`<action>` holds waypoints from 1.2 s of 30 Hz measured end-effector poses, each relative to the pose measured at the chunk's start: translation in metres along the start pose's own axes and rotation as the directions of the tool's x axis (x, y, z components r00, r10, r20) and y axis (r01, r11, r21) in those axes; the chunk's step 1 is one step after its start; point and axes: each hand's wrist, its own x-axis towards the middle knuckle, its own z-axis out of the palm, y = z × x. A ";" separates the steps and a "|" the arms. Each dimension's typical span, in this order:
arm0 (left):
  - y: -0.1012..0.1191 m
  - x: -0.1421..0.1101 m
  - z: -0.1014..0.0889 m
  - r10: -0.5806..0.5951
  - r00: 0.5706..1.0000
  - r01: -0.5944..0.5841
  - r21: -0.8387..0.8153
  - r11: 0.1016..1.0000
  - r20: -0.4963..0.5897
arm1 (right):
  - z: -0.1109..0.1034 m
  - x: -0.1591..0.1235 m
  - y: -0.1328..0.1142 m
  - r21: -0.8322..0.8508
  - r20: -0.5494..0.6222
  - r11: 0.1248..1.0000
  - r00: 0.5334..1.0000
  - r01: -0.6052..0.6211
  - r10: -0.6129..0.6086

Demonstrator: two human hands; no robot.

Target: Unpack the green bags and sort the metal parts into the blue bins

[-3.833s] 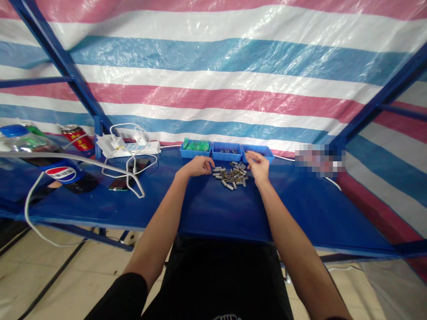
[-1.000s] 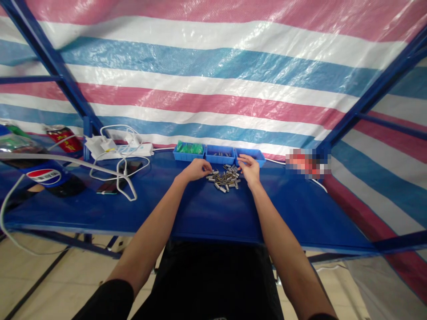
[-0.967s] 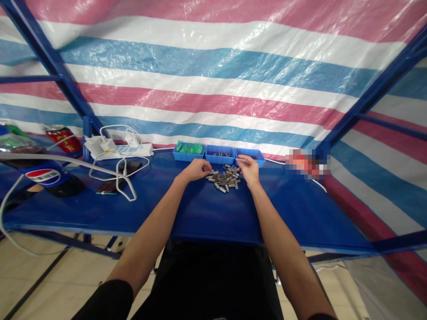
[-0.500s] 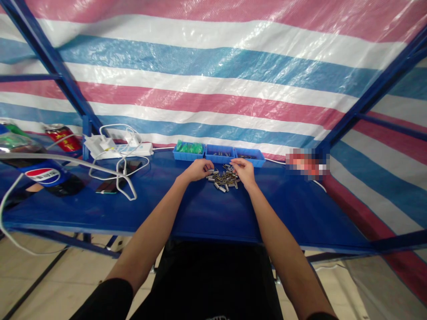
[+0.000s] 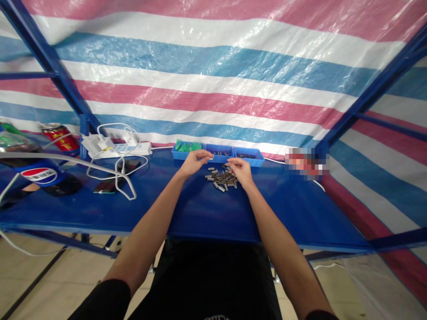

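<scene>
A loose pile of small silver cylinders and brass-coloured screw-like pieces (image 5: 224, 178) lies on the blue table (image 5: 213, 218). My left hand (image 5: 195, 162) is raised just behind the pile's left side, thumb and fingers pinched on a small silver metal cylinder (image 5: 211, 158). At the pile's right rear edge, my right hand (image 5: 240, 170) has its fingertips pinched together; whatever they hold is too small to name. Behind my hands stands a middle blue bin (image 5: 218, 148) with several metal pieces. The right blue bin (image 5: 256, 162) contains dark small parts.
A left blue bin (image 5: 178, 155) holds a green plastic bag (image 5: 188, 146). Farther left are a power strip (image 5: 142, 149) with white cables, a phone (image 5: 105, 186), a cola bottle (image 5: 43, 175) and a red can (image 5: 62, 138). Striped sheeting (image 5: 207, 98) hangs behind the table.
My left hand has lifted away from the pile toward the bins, a small silver cylinder now showing at its fingertips. My right hand has shifted slightly left, still pinched.
</scene>
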 end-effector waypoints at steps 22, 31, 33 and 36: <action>-0.005 -0.003 0.026 -0.090 0.996 0.087 -0.132 0.987 -0.019 | 0.014 -0.012 -0.014 0.025 0.213 0.999 0.976 -0.039 0.033; -0.003 -0.006 0.030 -0.128 0.992 0.122 -0.195 0.973 -0.017 | 0.016 -0.010 -0.010 0.082 0.208 0.991 0.974 -0.104 0.085; -0.004 -0.005 0.030 -0.134 0.991 0.130 -0.172 0.977 -0.008 | 0.016 -0.009 -0.008 0.111 0.192 0.988 0.978 -0.105 0.082; -0.007 -0.003 0.026 -0.106 0.993 0.106 0.006 0.994 -0.055 | 0.016 -0.004 -0.003 0.111 0.093 0.990 0.992 -0.091 0.081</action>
